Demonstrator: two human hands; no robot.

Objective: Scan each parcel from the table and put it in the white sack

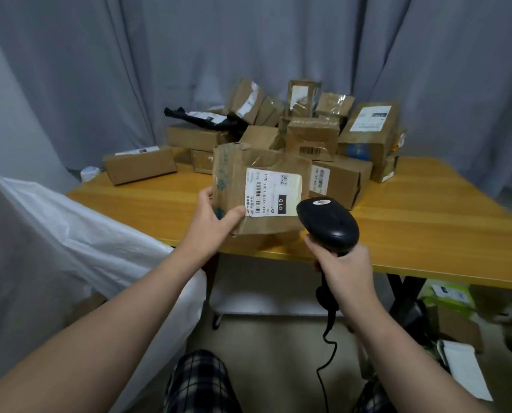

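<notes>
Scanning: left grip (210, 216) pinches the flat brown cardboard parcel (260, 165) above the yellow tabletop (427, 228). The right grip (344, 269) clasps a black handheld scanner (328, 225), seemingly aimed at its label (274, 192). Next: into the white plastic sack (70, 228), left.

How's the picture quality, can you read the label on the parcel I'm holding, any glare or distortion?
Head view: dim, flat light, no hard shadows; the label on the parcel reads "010" clearly; boxes behind are softer, their tape glares; faint sheen on the scanner; the wide lens bows the table edge.
</notes>
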